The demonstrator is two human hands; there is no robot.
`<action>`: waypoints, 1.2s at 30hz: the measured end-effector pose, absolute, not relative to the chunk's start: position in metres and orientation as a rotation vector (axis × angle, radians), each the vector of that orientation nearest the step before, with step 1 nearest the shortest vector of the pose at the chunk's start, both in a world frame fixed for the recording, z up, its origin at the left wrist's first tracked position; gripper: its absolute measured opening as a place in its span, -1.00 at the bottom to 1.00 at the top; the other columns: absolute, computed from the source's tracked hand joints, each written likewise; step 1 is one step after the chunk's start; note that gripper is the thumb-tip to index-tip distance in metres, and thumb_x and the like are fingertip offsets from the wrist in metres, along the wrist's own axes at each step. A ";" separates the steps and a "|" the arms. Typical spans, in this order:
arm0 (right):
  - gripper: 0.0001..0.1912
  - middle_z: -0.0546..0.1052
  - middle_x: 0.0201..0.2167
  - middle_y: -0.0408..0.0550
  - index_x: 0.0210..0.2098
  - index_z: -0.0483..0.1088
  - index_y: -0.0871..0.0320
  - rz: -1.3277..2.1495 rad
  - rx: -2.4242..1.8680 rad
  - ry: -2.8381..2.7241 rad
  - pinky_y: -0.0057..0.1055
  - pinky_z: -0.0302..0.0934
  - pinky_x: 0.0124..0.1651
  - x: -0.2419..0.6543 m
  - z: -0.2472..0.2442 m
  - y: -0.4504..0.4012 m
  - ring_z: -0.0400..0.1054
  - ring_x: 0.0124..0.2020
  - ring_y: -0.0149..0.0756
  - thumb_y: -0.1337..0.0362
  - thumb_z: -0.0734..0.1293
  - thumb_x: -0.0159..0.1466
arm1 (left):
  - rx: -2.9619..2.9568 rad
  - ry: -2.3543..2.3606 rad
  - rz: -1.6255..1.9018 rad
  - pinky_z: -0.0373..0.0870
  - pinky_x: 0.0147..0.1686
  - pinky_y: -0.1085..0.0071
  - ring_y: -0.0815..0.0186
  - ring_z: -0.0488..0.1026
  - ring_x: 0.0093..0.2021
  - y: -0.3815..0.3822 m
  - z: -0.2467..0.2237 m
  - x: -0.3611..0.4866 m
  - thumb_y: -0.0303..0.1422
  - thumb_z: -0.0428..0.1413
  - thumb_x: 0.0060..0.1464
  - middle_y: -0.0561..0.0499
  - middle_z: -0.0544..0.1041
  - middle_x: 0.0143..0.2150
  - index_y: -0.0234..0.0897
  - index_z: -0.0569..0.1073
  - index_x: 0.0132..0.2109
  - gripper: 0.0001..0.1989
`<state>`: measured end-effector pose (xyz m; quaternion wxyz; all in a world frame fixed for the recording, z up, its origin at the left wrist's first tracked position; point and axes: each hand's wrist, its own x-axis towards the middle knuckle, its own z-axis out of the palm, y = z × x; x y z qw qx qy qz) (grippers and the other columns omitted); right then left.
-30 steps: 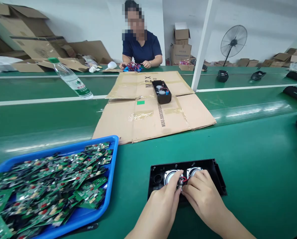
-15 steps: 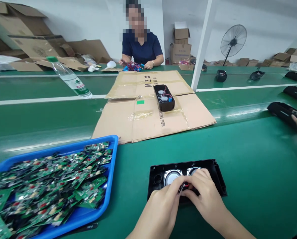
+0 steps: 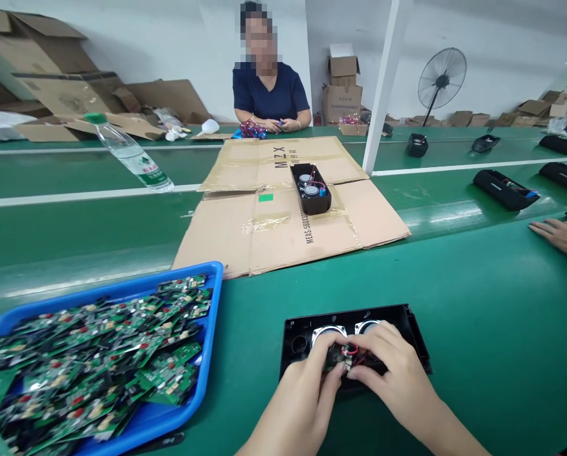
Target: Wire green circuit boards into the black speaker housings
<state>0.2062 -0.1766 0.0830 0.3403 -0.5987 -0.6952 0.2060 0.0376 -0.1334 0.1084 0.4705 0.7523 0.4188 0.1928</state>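
A black speaker housing (image 3: 302,323) lies open side up on the green bench, with two round silver-rimmed speaker drivers set in it. Over it, my left hand (image 3: 306,386) pinches a small circuit board (image 3: 334,358) between thumb and fingers. My right hand (image 3: 392,367) is closed at the board's right end, where red wires (image 3: 353,348) and a pale connector show. Its fingertips grip the wires there, partly hidden by the fingers. Both hands cover the front part of the housing and some of the right driver.
A blue tray (image 3: 211,342) heaped with green circuit boards stands at left. Beyond lies flattened cardboard (image 3: 216,234) bearing another speaker housing (image 3: 317,204). A water bottle (image 3: 133,158) leans left. A co-worker (image 3: 271,95) sits opposite; another person's hand (image 3: 561,235) rests at right near black housings (image 3: 504,190).
My fingers have turned the circuit board so more of its face shows. At right, the other person's hand has come away from a black housing, which now sits farther left on the belt.
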 end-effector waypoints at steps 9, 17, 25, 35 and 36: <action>-0.42 0.18 0.17 -0.03 0.10 0.20 0.00 0.323 -1.720 -1.904 -0.11 0.14 0.15 0.241 0.082 -0.179 0.02 0.19 -0.05 0.13 0.39 0.12 | 1.852 1.222 0.240 0.40 -0.46 0.43 0.20 0.53 -0.46 -0.125 0.122 0.020 -0.31 -0.09 0.12 0.07 0.53 -0.47 -0.10 0.35 -0.06 -0.75; -0.32 0.04 0.28 -0.15 0.15 0.17 -0.04 0.355 -1.815 -2.218 0.03 -0.09 0.25 0.235 0.081 -0.174 -0.16 0.28 -0.03 -0.18 0.26 0.12 | 1.730 1.238 0.229 0.38 -0.41 0.41 0.20 0.51 -0.40 -0.108 0.125 0.009 -0.25 -0.03 0.06 0.11 0.48 -0.50 -0.10 0.31 -0.12 -0.79; -0.16 -0.14 0.33 -0.05 0.19 0.13 -0.01 0.339 -1.708 -2.386 0.12 -0.38 0.27 0.239 0.085 -0.175 -0.23 0.30 0.08 -0.22 0.32 0.00 | 1.995 1.333 0.379 0.21 -0.44 0.39 0.28 0.30 -0.47 -0.094 0.130 0.008 -0.11 0.05 -0.03 0.09 0.31 -0.48 -0.19 0.22 -0.55 -0.69; -0.26 0.10 0.24 -0.03 0.09 0.22 -0.01 0.324 -1.772 -2.338 0.15 -0.28 0.26 0.235 0.089 -0.177 -0.06 0.24 0.04 0.16 0.46 -0.08 | 1.890 1.300 0.437 0.22 -0.42 0.38 0.28 0.28 -0.46 -0.088 0.128 0.010 -0.09 -0.13 0.12 0.10 0.26 -0.52 -0.19 0.19 -0.57 -0.61; -0.27 0.11 0.23 -0.04 0.07 0.24 -0.02 0.324 -1.785 -2.324 0.16 -0.24 0.25 0.239 0.087 -0.178 -0.05 0.24 0.06 0.15 0.47 -0.09 | 1.863 1.295 0.470 0.25 -0.40 0.38 0.27 0.30 -0.44 -0.086 0.127 0.010 -0.10 -0.14 0.13 0.10 0.30 -0.50 -0.19 0.25 -0.52 -0.64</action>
